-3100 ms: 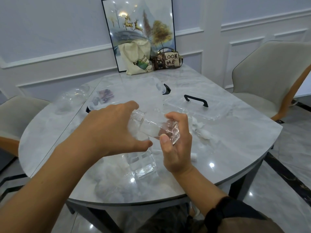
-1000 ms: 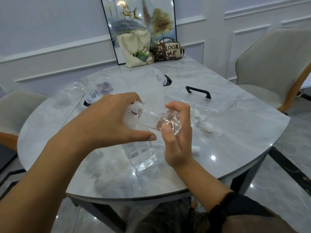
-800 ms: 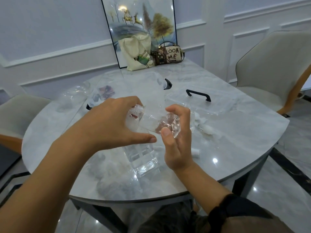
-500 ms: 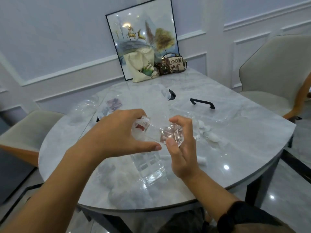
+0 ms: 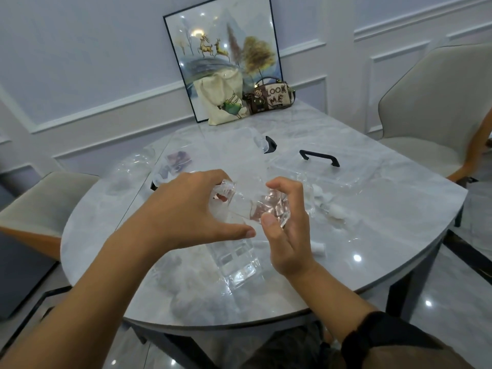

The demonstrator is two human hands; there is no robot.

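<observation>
Holding the clear container (image 5: 245,206) lifted over the worktop (image 5: 386,222), close to its near edge, you brace it at both ends: your left hand (image 5: 181,211) curls round the ridged end, your right hand (image 5: 287,235) pinches the faceted end between thumb and fingers, likely so one end can twist against the other.

Grey marble table (image 5: 386,235) had a rounded edge. On it lay a clear block (image 5: 237,265), a clear lid with black handle (image 5: 319,159), white fluff (image 5: 191,296) (possibly cotton) and a small white roll (image 5: 318,247). A canvas tote (image 5: 225,102), brown handbag (image 5: 271,98) and framed picture (image 5: 221,49) stood at the back.
</observation>
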